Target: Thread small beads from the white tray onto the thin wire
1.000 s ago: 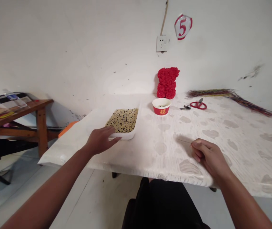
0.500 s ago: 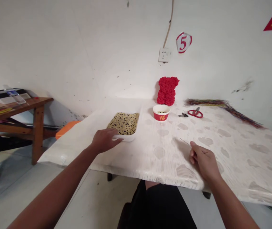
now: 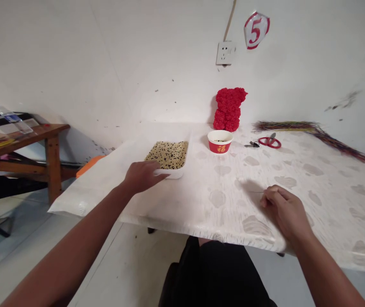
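My left hand (image 3: 140,175) is at the near left corner of a white plastic tray (image 3: 177,174), its fingers over the rim and its thumb along the front. In the tray lies a gold-and-black patterned beaded piece (image 3: 169,154). My right hand (image 3: 284,209) is closed just above the tablecloth, pinching a thin needle-like piece (image 3: 255,192) that points left. Beyond the hands stands a red and white paper bowl (image 3: 220,147) with small dark and light bits inside.
A red rose-textured bear (image 3: 229,109) stands by the wall. Red-handled scissors (image 3: 269,141) and a small dark metal item (image 3: 252,145) lie right of the bowl. Bundles of thin coloured strands (image 3: 284,125) run along the back. A wooden table (image 3: 52,164) stands at left.
My view has tilted down a little. My right hand has turned, and the needle-like piece now lies nearly level instead of slanting up. My left hand has stayed at the tray.
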A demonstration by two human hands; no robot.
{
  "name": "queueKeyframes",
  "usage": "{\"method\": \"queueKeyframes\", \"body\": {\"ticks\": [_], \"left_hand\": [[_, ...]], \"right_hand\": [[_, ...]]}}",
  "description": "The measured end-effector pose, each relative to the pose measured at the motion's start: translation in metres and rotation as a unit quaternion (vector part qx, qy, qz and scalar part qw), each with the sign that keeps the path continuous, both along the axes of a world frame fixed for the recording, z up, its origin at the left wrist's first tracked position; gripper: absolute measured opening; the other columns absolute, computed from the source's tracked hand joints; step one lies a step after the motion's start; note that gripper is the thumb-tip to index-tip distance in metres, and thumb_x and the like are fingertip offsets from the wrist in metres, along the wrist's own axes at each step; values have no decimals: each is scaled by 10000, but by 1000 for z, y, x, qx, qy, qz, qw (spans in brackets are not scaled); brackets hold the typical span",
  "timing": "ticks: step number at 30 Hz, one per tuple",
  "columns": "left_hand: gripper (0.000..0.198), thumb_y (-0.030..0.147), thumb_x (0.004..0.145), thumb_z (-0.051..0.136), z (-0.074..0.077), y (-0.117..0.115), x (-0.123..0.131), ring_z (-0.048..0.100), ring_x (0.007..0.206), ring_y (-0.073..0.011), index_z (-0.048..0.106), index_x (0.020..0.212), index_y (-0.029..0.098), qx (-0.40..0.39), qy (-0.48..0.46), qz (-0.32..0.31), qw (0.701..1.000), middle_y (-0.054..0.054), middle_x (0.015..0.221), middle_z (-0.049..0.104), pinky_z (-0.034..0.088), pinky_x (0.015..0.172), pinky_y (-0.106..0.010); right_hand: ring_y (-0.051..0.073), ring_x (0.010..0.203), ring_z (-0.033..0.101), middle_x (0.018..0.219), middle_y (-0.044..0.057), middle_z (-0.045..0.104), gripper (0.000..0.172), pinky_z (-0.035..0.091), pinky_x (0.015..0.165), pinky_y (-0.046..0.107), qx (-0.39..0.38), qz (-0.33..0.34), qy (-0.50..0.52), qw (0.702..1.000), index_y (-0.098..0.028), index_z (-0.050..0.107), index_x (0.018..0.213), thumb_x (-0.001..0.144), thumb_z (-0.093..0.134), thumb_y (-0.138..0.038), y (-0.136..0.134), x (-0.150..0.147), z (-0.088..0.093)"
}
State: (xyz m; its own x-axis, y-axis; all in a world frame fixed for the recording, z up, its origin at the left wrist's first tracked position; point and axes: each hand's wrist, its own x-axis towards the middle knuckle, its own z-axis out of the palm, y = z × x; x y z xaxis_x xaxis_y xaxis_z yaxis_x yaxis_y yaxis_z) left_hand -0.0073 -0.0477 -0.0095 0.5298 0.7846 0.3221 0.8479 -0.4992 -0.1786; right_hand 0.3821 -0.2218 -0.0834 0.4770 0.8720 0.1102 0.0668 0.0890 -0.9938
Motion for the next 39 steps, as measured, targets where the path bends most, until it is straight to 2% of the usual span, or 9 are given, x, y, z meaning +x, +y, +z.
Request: {"method": "queueKeyframes", "body": {"ticks": [5, 9, 11, 15, 19, 23, 31, 34, 39], "left_hand": [[428, 618, 897, 547, -4, -35, -17, 642, 745, -214, 554, 746, 217, 15, 6, -1, 1000, -21, 781, 672, 288, 562, -305], [376, 567, 914, 535, -2, -59, -28, 653, 764, -212, 565, 773, 219, 4, 22, 1, 1000, -24, 808, 690, 296, 564, -300], [392, 589, 908, 531, 0, -53, -23, 662, 775, -223, 575, 786, 220, -7, 32, 8, 999, -32, 830, 706, 303, 565, -303], [437, 632, 897, 511, 6, -16, 4, 676, 791, -241, 595, 782, 218, -7, 25, 36, 999, -49, 874, 739, 326, 573, -308], [465, 647, 899, 483, 7, 12, 24, 676, 794, -241, 600, 768, 217, 2, 10, 42, 999, -43, 844, 741, 341, 592, -309], [465, 650, 907, 479, 4, 3, 17, 673, 800, -238, 580, 775, 215, -2, 10, 36, 999, -38, 848, 726, 333, 586, -305], [386, 588, 907, 534, -1, -56, -28, 662, 791, -235, 573, 790, 222, -5, 19, 9, 1000, -33, 841, 697, 310, 583, -310], [406, 615, 891, 544, 0, -49, -24, 660, 789, -241, 572, 786, 223, -10, 20, 14, 1000, -32, 834, 694, 301, 584, -312], [469, 672, 890, 496, 5, -12, 0, 660, 801, -251, 583, 790, 222, -22, 10, 36, 999, -33, 831, 695, 304, 587, -314]], "right_hand": [[155, 625, 491, 642, -12, 459, 269, 393, 609, 314, 49, 12, 94, 994, -217, 494, 590, 816, 639, -211, 0, -3, 5], [156, 569, 474, 601, -25, 375, 379, 398, 575, 327, 50, 23, 119, 991, -232, 398, 568, 853, 643, -284, 0, -4, 5], [156, 532, 448, 570, -24, 369, 431, 396, 546, 332, 41, 19, 108, 993, -238, 393, 559, 868, 664, -370, 1, -5, 4], [146, 511, 451, 561, -19, 398, 427, 378, 515, 316, 13, 23, 125, 992, -218, 493, 569, 891, 658, -444, 2, -5, 5], [142, 526, 467, 618, -10, 477, 249, 394, 521, 298, -5, 39, 184, 982, -192, 717, 833, 922, 604, -395, 3, -3, 7], [141, 550, 478, 695, 2, 551, 297, 433, 560, 295, -5, 52, 188, 981, -192, 743, 1051, 944, 584, -419, 3, -3, 8], [182, 648, 545, 755, 43, 617, 286, 462, 592, 313, 0, 79, 165, 983, -207, 714, 842, 919, 646, -473, 3, -2, 3], [164, 672, 557, 766, 31, 618, 288, 467, 616, 280, -5, 81, 152, 985, -202, 701, 836, 943, 620, -457, 3, -2, 3], [149, 664, 556, 749, 20, 607, 280, 468, 612, 255, 3, 82, 150, 985, -195, 686, 811, 947, 615, -429, 3, -3, 4]]}}
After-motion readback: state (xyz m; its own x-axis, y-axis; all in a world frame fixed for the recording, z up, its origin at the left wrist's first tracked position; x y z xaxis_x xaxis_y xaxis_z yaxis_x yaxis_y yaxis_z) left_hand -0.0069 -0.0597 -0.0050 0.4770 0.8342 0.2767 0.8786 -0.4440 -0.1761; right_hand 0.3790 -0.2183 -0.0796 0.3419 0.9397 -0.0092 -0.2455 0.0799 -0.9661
